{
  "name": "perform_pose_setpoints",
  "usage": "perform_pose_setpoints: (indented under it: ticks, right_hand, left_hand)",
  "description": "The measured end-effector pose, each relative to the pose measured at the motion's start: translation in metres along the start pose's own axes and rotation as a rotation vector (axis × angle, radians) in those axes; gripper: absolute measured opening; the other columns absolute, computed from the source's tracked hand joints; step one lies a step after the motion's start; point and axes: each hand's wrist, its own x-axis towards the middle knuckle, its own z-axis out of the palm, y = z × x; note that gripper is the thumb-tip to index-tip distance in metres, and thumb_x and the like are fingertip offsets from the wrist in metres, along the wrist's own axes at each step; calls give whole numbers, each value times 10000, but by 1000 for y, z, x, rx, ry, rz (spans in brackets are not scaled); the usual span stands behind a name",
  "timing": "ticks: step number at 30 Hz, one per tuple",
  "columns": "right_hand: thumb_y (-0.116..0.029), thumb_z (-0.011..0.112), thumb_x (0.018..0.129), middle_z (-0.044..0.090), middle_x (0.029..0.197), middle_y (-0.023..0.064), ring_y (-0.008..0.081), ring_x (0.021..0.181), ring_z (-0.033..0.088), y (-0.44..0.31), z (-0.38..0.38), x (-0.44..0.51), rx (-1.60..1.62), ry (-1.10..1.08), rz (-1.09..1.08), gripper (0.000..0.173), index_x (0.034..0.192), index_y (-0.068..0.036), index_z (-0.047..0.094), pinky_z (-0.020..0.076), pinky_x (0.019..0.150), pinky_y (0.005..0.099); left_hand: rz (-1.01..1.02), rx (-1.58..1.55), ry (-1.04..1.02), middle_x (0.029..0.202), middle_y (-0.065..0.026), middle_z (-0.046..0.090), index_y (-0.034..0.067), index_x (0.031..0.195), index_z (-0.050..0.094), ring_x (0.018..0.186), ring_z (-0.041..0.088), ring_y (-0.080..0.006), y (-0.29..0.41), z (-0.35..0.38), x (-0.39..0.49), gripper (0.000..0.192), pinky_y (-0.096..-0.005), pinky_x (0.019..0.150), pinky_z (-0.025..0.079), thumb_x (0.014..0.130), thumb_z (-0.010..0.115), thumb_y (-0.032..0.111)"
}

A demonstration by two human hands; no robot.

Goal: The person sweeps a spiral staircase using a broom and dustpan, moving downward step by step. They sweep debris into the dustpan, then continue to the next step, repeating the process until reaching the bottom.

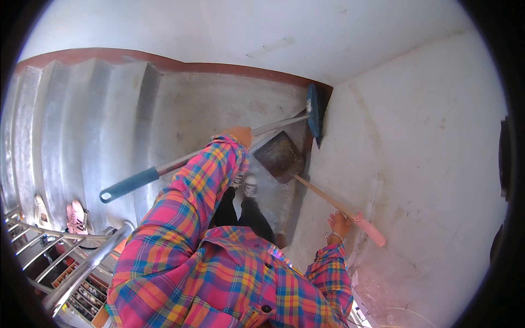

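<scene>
My left hand [241, 136] is closed around the metal pole of a push broom [283, 122]. Its blue-green grip [130, 184] points to the lower left, and its blue head [313, 110] is in the corner by the dark red skirting. Right of my feet, a dark, worn dustpan [281, 156] rests on the landing floor. The dustpan's long wooden handle [320, 194] slants to the lower right and ends in a pink grip [371, 232]. My right hand [339, 225] is at this handle just before the pink grip; whether its fingers close around the handle is not clear.
Concrete stairs [94, 123] adjoin the landing on the left. A metal handrail [90, 262] curves at the lower left, near pink shoes [76, 217] and pale shoes [42, 212] on the steps. White walls [418, 143] meet at the corner ahead and to the right.
</scene>
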Motion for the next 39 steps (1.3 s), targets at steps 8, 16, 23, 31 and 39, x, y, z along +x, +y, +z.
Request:
perform_pose_setpoints:
  ticks: [8,16,23,31,39]
  right_hand:
    - [-17,547,694,528,767,81,166,616,541,-4,-5,17,-166,-147,88,537,1160,-75,285,450,484,244]
    - [-78,576,681,548,735,84,190,606,560,26,-25,2,-408,-426,253,334,1005,-64,494,468,478,266]
    - [-21,565,737,512,1003,82,152,904,506,-103,110,-135,-323,-1399,-250,360,1073,-11,435,425,746,263]
    - [-40,623,656,377,1191,150,279,1079,411,-229,153,-337,17,-1850,-1073,743,1265,-46,197,342,879,375]
    - [-131,551,728,529,761,110,212,737,526,-241,136,-357,271,-1778,-1134,299,967,1,433,417,756,354]
  left_hand:
    - [-417,-99,27,976,-149,556,110,983,568,925,513,-320,-157,47,-94,368,-392,800,392,809,374,370]
    - [-617,-272,224,857,-162,584,98,928,594,828,545,-335,-201,24,-259,344,-401,754,410,800,427,369]
    - [-652,138,134,834,-153,583,90,890,595,820,543,-316,-137,-96,-275,321,-396,728,411,769,473,361]
    - [-214,-2,405,892,-134,547,86,966,533,888,493,-301,-17,-72,-170,324,-388,765,381,731,520,310]
    - [-16,-240,500,949,-115,511,83,1042,470,956,444,-285,-9,-21,-161,401,-381,801,350,694,566,259]
